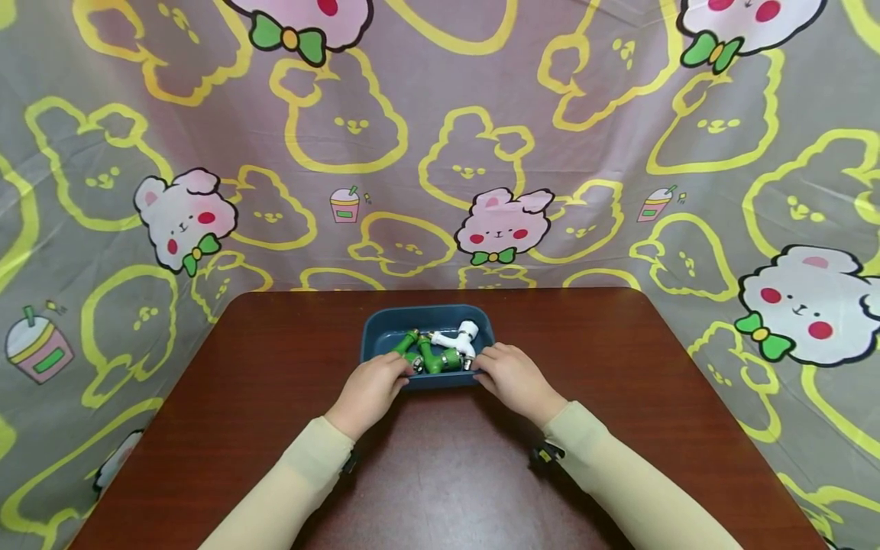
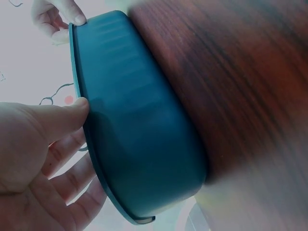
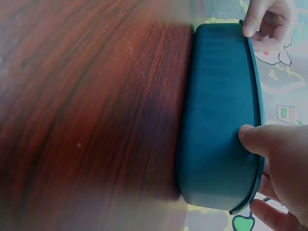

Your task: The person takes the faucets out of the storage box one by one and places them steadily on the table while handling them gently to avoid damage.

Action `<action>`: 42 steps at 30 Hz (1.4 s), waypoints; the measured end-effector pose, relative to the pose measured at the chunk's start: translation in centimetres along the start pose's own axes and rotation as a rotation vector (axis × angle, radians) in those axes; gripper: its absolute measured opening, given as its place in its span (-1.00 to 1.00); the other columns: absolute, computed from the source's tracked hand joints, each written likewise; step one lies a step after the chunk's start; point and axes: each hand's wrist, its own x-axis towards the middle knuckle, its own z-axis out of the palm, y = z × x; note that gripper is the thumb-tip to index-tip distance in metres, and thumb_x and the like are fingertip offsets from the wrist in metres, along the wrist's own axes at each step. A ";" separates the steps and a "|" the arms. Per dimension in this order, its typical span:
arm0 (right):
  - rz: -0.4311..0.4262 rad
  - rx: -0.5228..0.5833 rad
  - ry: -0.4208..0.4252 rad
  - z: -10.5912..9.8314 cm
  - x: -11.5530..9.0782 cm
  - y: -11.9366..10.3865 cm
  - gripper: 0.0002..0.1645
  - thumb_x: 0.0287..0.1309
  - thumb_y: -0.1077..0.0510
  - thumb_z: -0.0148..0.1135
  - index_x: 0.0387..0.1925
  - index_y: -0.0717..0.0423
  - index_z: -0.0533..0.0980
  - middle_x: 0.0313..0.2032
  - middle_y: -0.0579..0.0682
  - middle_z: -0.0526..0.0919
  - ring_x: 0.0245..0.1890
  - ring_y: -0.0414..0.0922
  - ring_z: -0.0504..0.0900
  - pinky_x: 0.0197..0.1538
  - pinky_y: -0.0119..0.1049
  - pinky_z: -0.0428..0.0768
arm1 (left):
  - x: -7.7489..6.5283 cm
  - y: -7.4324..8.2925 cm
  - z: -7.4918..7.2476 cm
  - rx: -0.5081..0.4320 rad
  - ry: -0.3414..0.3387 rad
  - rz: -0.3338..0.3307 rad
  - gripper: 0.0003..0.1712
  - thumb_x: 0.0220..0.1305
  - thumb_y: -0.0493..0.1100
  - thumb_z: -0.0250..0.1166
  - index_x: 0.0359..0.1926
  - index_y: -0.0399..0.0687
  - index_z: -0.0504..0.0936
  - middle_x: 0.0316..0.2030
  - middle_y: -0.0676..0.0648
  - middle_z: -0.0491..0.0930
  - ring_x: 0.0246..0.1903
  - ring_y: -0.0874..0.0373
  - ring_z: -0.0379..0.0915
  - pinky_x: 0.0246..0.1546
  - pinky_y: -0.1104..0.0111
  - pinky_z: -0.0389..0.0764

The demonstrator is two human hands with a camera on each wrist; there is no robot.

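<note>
A dark blue plastic bin point(image 1: 428, 315) rests on the table, holding green taps point(image 1: 433, 356) and a white tap point(image 1: 457, 341). My left hand point(image 1: 371, 391) grips the near rim toward its left end, and my right hand point(image 1: 520, 382) grips it near the right corner. In the left wrist view the thumb presses the outer wall of the bin point(image 2: 139, 110) while the fingers reach over the rim. The right wrist view has the same hold, thumb outside on the bin point(image 3: 216, 115). Parts of the green taps are hidden behind my left hand.
The brown wooden table point(image 1: 289, 336) has rounded far corners. A patterned cloth point(image 1: 426, 92) with rabbit and cup drawings hangs behind it and along both sides. Small black wrist devices point(image 1: 547, 454) sit at both sleeves.
</note>
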 end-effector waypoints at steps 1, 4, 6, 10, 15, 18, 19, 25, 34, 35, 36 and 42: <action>0.001 -0.001 -0.001 0.0 -0.1 0.0 -0.85 0.19 0.12 0.51 -0.21 -0.04 0.70 -0.25 -0.14 0.71 -0.22 -0.15 0.61 -0.02 -0.14 0.64 | 0.0 0.0 0.0 0.000 -0.001 0.002 -0.88 0.24 -0.29 0.48 -0.20 -0.06 0.76 -0.27 0.03 0.69 -0.22 0.09 0.66 -0.14 0.22 0.70; 0.002 -0.003 -0.002 0.0 -0.2 0.1 -0.86 0.19 0.12 0.51 -0.22 -0.03 0.70 -0.26 -0.14 0.71 -0.22 -0.15 0.61 -0.02 -0.14 0.64 | -0.1 -0.1 0.0 0.004 -0.002 0.008 -0.88 0.24 -0.30 0.48 -0.19 -0.08 0.77 -0.26 0.02 0.69 -0.21 0.09 0.67 -0.14 0.22 0.70; 0.002 -0.006 0.000 -0.1 -0.3 0.2 -0.86 0.19 0.12 0.51 -0.22 -0.04 0.70 -0.26 -0.14 0.71 -0.22 -0.15 0.61 -0.03 -0.14 0.64 | -0.1 0.0 -0.1 0.006 -0.002 0.008 -0.87 0.24 -0.30 0.48 -0.19 -0.08 0.77 -0.26 0.02 0.69 -0.21 0.09 0.66 -0.14 0.23 0.70; 0.007 -0.009 0.001 -0.2 -0.5 0.3 -0.86 0.18 0.13 0.52 -0.22 -0.04 0.70 -0.26 -0.14 0.71 -0.22 -0.15 0.62 -0.04 -0.15 0.63 | -0.1 0.1 -0.2 0.006 0.000 0.001 -0.88 0.24 -0.29 0.48 -0.20 -0.06 0.76 -0.27 0.03 0.68 -0.22 0.10 0.66 -0.14 0.23 0.70; 0.009 -0.011 0.000 -0.2 -0.8 0.5 -0.85 0.17 0.13 0.52 -0.22 -0.05 0.69 -0.26 -0.15 0.71 -0.21 -0.14 0.63 -0.04 -0.15 0.63 | -0.1 0.2 -0.4 0.008 0.000 -0.004 -0.90 0.25 -0.29 0.47 -0.22 -0.05 0.76 -0.29 0.04 0.67 -0.23 0.12 0.65 -0.14 0.24 0.70; 0.005 -0.013 0.006 -0.3 -0.9 0.6 -0.84 0.16 0.13 0.53 -0.23 -0.05 0.69 -0.26 -0.15 0.71 -0.21 -0.14 0.62 -0.04 -0.15 0.62 | -0.2 0.1 -0.3 0.009 0.004 0.002 -0.90 0.25 -0.29 0.48 -0.22 -0.04 0.76 -0.30 0.04 0.66 -0.24 0.12 0.64 -0.14 0.24 0.70; 0.005 -0.012 0.007 -0.3 -1.0 0.6 -0.84 0.16 0.14 0.53 -0.23 -0.05 0.69 -0.26 -0.15 0.71 -0.22 -0.14 0.62 -0.04 -0.14 0.63 | -0.2 0.1 -0.3 0.010 0.007 0.005 -0.90 0.24 -0.29 0.48 -0.23 -0.04 0.76 -0.31 0.04 0.66 -0.25 0.12 0.64 -0.14 0.24 0.69; 0.000 -0.008 0.013 -0.6 -1.2 0.7 -0.84 0.14 0.15 0.54 -0.25 -0.03 0.69 -0.27 -0.15 0.71 -0.22 -0.14 0.62 -0.06 -0.14 0.63 | -0.2 0.0 -0.2 0.030 0.021 0.021 -0.89 0.23 -0.29 0.49 -0.24 -0.02 0.76 -0.33 0.04 0.65 -0.26 0.11 0.64 -0.18 0.20 0.68; 0.007 -0.021 0.003 -0.8 -1.6 0.9 -0.85 0.15 0.14 0.53 -0.26 -0.05 0.69 -0.27 -0.16 0.71 -0.23 -0.15 0.62 -0.08 -0.15 0.63 | -0.2 0.0 -0.2 0.025 0.025 0.045 -0.87 0.22 -0.31 0.49 -0.23 -0.04 0.76 -0.35 0.04 0.64 -0.28 0.12 0.63 -0.19 0.24 0.68; 0.007 -0.021 0.006 -0.8 -1.6 0.9 -0.85 0.14 0.14 0.54 -0.26 -0.04 0.69 -0.28 -0.16 0.71 -0.23 -0.15 0.62 -0.08 -0.15 0.63 | -0.2 0.0 -0.2 0.025 0.024 0.049 -0.87 0.22 -0.31 0.49 -0.22 -0.04 0.76 -0.35 0.04 0.64 -0.28 0.12 0.63 -0.19 0.25 0.68; 0.007 -0.020 0.008 -0.9 -1.7 0.9 -0.84 0.13 0.15 0.54 -0.26 -0.04 0.69 -0.28 -0.16 0.71 -0.24 -0.14 0.62 -0.09 -0.15 0.63 | -0.2 0.0 -0.2 0.027 0.026 0.054 -0.87 0.22 -0.31 0.49 -0.22 -0.04 0.76 -0.34 0.04 0.64 -0.28 0.12 0.63 -0.19 0.25 0.68; 0.009 -0.011 0.024 -1.2 -2.1 0.9 -0.82 0.10 0.16 0.56 -0.27 -0.03 0.68 -0.29 -0.14 0.71 -0.24 -0.13 0.61 -0.10 -0.14 0.62 | -0.3 0.2 -0.1 0.022 0.021 0.064 -0.85 0.24 -0.32 0.47 -0.20 -0.03 0.77 -0.32 0.04 0.66 -0.26 0.11 0.63 -0.18 0.25 0.68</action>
